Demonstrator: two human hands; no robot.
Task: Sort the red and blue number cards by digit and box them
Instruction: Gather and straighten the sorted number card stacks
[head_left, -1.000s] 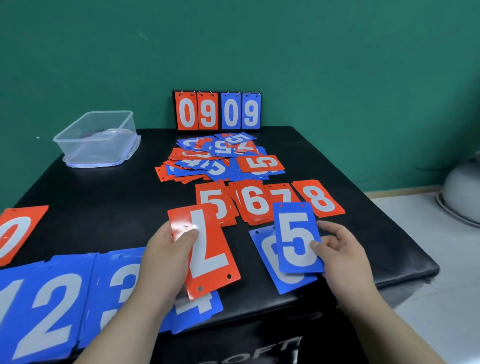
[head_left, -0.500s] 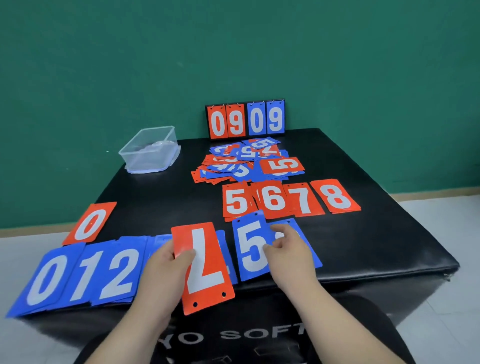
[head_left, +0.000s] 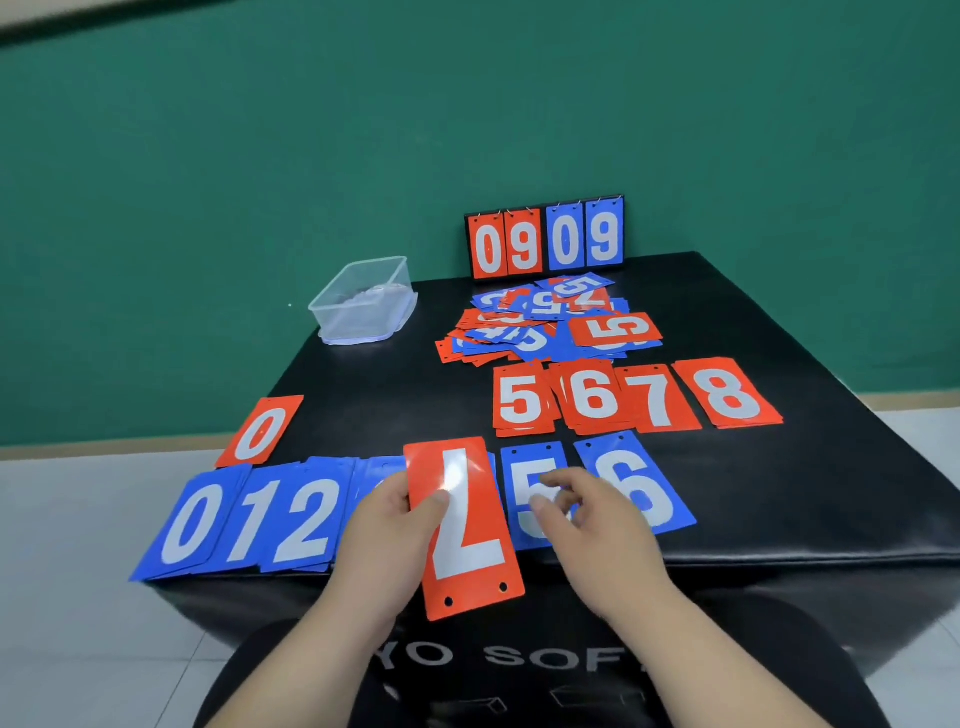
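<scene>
Pinched upside-down red 7 card (head_left: 462, 525) in left hand (head_left: 387, 540), right hand (head_left: 597, 525) spread over blue 5 card (head_left: 522, 462); likely needed flipping upright onto red 7 pile (head_left: 657, 397).

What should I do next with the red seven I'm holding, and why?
Probably lay the upside-down red 7 card in your left hand onto the red 7 pile, turned upright: same colour and digit.
</scene>
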